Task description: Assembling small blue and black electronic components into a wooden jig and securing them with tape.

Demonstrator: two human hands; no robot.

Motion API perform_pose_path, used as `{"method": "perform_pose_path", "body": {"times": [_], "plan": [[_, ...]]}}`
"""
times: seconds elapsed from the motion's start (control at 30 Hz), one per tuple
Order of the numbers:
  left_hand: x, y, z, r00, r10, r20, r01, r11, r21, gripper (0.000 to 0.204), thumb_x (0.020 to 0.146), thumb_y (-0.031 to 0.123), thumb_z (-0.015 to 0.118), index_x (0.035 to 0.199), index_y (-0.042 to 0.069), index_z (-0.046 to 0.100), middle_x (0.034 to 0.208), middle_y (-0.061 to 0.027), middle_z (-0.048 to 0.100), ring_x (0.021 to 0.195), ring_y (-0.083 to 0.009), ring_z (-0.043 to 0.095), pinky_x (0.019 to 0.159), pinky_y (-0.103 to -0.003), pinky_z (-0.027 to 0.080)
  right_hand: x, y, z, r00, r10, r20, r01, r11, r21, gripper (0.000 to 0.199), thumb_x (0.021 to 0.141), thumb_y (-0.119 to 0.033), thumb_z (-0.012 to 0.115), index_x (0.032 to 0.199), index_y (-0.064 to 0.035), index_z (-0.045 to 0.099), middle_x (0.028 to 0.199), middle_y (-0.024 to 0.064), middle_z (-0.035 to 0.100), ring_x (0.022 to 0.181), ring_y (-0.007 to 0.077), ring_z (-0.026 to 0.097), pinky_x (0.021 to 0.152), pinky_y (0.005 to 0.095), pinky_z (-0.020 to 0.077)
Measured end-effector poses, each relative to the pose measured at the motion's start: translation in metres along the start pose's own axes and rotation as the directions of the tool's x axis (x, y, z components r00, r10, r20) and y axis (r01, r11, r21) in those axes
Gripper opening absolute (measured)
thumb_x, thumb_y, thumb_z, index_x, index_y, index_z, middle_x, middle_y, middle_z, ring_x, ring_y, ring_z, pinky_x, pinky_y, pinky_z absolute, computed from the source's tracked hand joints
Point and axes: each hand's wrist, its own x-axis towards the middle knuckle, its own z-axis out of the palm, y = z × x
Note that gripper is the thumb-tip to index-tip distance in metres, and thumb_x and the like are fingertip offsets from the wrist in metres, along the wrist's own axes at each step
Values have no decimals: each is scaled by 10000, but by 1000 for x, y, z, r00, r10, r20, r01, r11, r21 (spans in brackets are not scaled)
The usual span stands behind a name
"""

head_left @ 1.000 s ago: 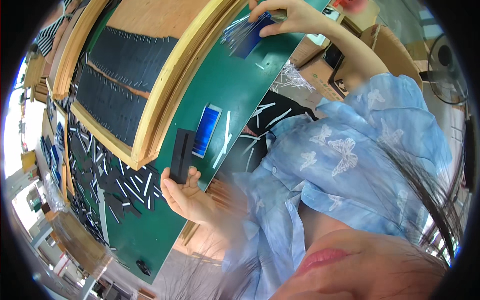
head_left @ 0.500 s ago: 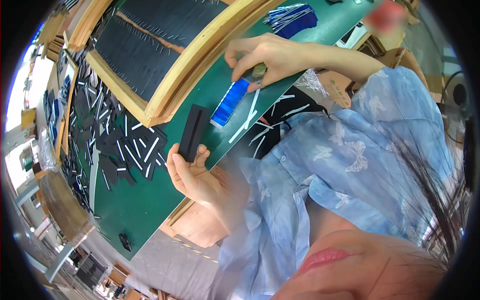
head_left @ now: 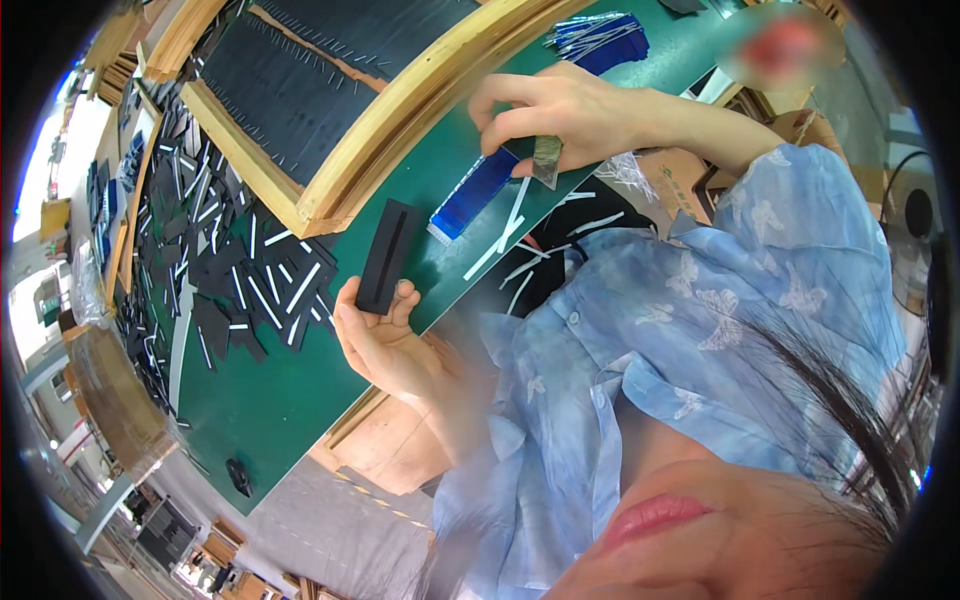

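Note:
My left hand (head_left: 388, 345) pinches the lower end of a flat black rectangular piece (head_left: 388, 260) with a long slot-like line down its middle, held over the edge of the green table. Farther right, my right hand (head_left: 565, 112) has its fingers bent around a small grey-green piece (head_left: 547, 160). Its fingertips are at the upper end of a shiny dark-blue strip (head_left: 472, 197) with a silvery edge. Whether they grip that strip I cannot tell. Beside it, thin white strips (head_left: 497, 243) lie along the near table edge.
A large wooden frame (head_left: 330, 195) with a black panel rises beyond my hands. Black pieces with white strips (head_left: 240, 275) are heaped on the left of the green table (head_left: 265, 410). A blue stack (head_left: 600, 45) is at the back; a small black tool (head_left: 238, 477) lies at the near-left corner.
The view has shifted slightly. My right hand has turned a little, showing more of the grey-green piece, and the blue strip looks darker. My left hand still holds the black piece.

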Motion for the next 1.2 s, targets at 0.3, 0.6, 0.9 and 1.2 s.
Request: {"method": "perform_pose_path", "body": {"times": [0.3, 0.6, 0.9, 1.2], "plan": [[1, -4, 6, 996, -72, 44, 72, 997, -13, 552, 956, 472, 394, 1109, -37, 543, 961, -199, 624, 756, -284, 646, 648, -325, 553, 9, -26, -23, 948, -288, -137, 268, 952, -147, 283, 675, -111, 726, 920, -124, 584, 1029, 14, 527, 688, 197, 605, 552, 299, 480], [-15, -2, 44, 977, -120, 174, 123, 992, -4, 638, 983, 512, 235, 1070, -53, 520, 953, -218, 611, 732, -308, 655, 662, -341, 555, 6, -24, -17, 994, -24, -110, 40, 989, 141, 382, 612, -70, 788, 951, -120, 619, 1022, 31, 510, 731, 157, 515, 602, 280, 436], [-15, 0, 48, 966, -145, 215, 151, 989, -9, 670, 975, 541, 207, 1076, -44, 520, 952, -228, 625, 732, -302, 656, 671, -335, 549, 3, -29, -20, 993, 73, -96, -56, 985, 165, 350, 602, -90, 783, 905, -149, 619, 1013, -11, 520, 872, 178, 590, 705, 293, 498], [-20, 3, 51, 972, -128, 196, 126, 992, 22, 680, 971, 541, 220, 1087, -60, 517, 947, -245, 620, 733, -303, 652, 654, -335, 555, 1, -29, -22, 994, 20, -104, -1, 984, 176, 352, 620, -92, 787, 930, -108, 621, 1010, 33, 506, 731, 165, 515, 617, 283, 435]]}}
